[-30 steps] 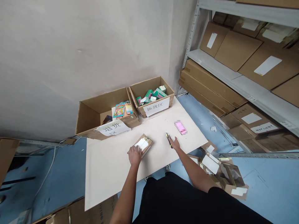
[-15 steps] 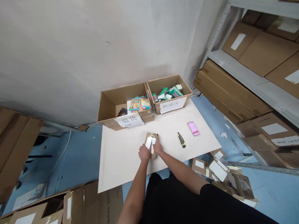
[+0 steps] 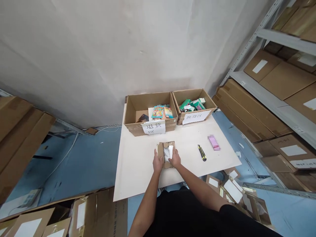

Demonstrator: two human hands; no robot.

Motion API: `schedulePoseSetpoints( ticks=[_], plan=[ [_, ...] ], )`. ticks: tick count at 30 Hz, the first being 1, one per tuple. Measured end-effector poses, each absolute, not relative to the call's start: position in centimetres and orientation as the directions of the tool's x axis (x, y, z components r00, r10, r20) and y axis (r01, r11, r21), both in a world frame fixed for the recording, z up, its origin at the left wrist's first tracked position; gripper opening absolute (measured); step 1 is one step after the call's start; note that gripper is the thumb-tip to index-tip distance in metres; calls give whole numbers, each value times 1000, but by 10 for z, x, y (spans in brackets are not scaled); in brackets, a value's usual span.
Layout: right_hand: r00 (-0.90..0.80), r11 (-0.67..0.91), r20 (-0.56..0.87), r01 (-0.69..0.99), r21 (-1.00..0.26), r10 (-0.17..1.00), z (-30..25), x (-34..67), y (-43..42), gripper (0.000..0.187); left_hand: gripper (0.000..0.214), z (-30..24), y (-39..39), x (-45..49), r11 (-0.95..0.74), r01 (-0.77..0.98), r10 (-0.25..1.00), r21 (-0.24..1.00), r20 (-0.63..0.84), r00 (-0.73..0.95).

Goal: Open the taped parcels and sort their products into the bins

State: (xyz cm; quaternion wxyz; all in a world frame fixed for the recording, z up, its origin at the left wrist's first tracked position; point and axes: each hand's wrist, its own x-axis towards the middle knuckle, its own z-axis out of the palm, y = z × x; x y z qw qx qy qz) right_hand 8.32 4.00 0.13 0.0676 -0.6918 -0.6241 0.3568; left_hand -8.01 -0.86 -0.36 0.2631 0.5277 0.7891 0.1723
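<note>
A small cardboard box (image 3: 160, 150) lies on the white table with its top flaps parted, and something whitish (image 3: 167, 154) shows inside it; what that is I cannot make out. My left hand (image 3: 158, 162) grips the left flap and side of the box. On the opposite side, my right hand (image 3: 175, 159) holds the right flap, which carries a white label, with fingers near the opening. To the right of my hands lies a black and yellow utility knife (image 3: 201, 153). Farther right is a pink, pixelated item (image 3: 213, 142).
Two open cartons with handwritten signs stand at the back of the table (image 3: 140, 171): the left carton (image 3: 133, 128) holds colourful packets, the right carton (image 3: 211, 106) green and white boxes. Discarded boxes (image 3: 232, 191) lie on the floor. Metal shelving (image 3: 271, 87) with cartons rises at right.
The box's flaps have been pulled apart, exposing the whitish content. My hands have spread to either side. The camera view has shifted, so the table appears farther right.
</note>
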Motion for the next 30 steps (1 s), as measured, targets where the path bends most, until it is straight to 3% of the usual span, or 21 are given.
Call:
schedulePoseSetpoints(
  ticks=[3, 7, 13, 17, 20, 24, 27, 30],
  plan=[
    [-30, -228, -373, 744, -628, 927, 1, 85, 37, 101, 70, -10, -1, -73, 234, 831, 970, 505, -68, -232],
    [-41, -289, -380, 573, -767, 924, 11, 116, 40, 92, 39, -13, 9, -61, -121, 862, 969, 492, -132, 211],
    [21, -470, -480, 250, -847, 877, 17, 145, 28, 82, 33, -11, 10, -68, -170, 802, 914, 572, -213, 346],
    [216, -453, -403, 294, -842, 889, 5, 154, 24, 78, 31, 1, 12, -76, -116, 686, 875, 719, -253, 413],
    [298, -307, -160, 558, -771, 941, -2, 163, 20, 72, 21, 4, 2, -73, -147, 637, 850, 756, -233, 472],
    [22, 48, 138, 873, -486, 990, -5, 172, 20, 36, 18, -8, -28, -63, -193, 685, 924, 702, -105, 368],
    [-304, 291, 25, 879, -378, 952, -7, 166, 29, 27, 26, -21, -50, -57, -193, 729, 968, 656, 4, 252],
    [-461, 381, -134, 839, -389, 877, -10, 152, 41, 26, 20, -29, -61, -54, -229, 747, 963, 625, 31, 269]
  ],
)
